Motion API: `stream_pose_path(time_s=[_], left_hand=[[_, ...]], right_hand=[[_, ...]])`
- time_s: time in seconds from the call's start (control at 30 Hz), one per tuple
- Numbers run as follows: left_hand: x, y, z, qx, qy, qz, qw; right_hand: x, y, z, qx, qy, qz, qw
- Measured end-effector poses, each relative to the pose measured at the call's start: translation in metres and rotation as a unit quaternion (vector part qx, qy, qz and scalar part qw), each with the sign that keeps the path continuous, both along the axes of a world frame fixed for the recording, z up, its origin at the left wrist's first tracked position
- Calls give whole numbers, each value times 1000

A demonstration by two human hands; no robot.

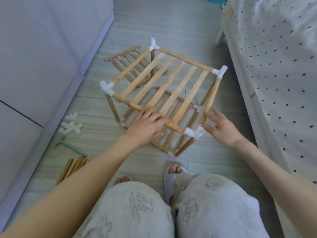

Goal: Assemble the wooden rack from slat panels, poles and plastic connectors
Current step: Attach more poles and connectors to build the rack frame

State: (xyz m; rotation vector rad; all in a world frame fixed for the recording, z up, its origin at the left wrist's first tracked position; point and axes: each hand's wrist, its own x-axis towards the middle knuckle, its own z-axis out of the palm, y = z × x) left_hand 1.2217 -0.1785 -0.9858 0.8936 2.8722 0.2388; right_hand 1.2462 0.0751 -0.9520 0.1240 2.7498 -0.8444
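Wooden slats take the weight of the left hand (147, 125), whose straight fingers press flat on the near rail of the top slat panel (164, 84) of a half-built rack (154, 103) standing on the pale floor (171, 23). Just beside it, the right hand (221, 128) hovers with fingers spread and relaxed at the rack's near right corner, fingertips close to a white plastic connector (195, 132); whether they touch it is hard to tell through the motion blur. Neither hand has a closed grip on anything. White connectors cap the panel's other three corners, with upright poles joining it to a lower slat panel (173, 140) near the floor. Behind the rack, a spare slat panel (123, 60) lies flat. To the left, loose white connectors (71, 125), a green tool (68, 146) and a bundle of spare poles (72, 167) lie along a white cabinet (42, 57). Dotted white fabric (274, 66) hangs at right.
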Motion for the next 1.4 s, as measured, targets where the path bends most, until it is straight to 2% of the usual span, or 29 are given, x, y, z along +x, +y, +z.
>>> stream_pose_path(time_s=[0.07, 0.13, 0.2, 0.33, 0.47, 0.6, 0.73, 0.8, 0.97, 1.4], left_hand=[[-2, 14, -5, -38, 26, 9, 999], [-3, 29, -4, -67, 33, 32, 997], [-4, 39, -1, -76, 31, 40, 996], [-2, 43, 3, -116, 25, 10, 993], [5, 54, 1, -76, 47, -22, 996], [6, 66, -2, 6, 96, -83, 992], [-2, 91, -4, -21, -22, -136, 990], [-6, 100, -6, -40, -50, -147, 987], [-7, 99, -11, -23, -66, -130, 989], [-14, 98, 2, -8, -110, -104, 988]], right_hand=[[6, -8, -6, -152, -41, -159, 975], [7, -19, -9, -273, -89, -228, 930], [4, -25, -12, -306, -89, -256, 913], [0, -18, -9, -319, -76, -287, 900], [3, -12, -5, -387, -87, -308, 865], [-2, -21, -14, -310, -32, -309, 899], [-15, -22, -16, -191, -60, -297, 934], [-19, -21, -20, -130, -63, -291, 946], [-19, -15, -24, -167, -58, -287, 941], [-14, -8, -27, -192, -31, -254, 947]])
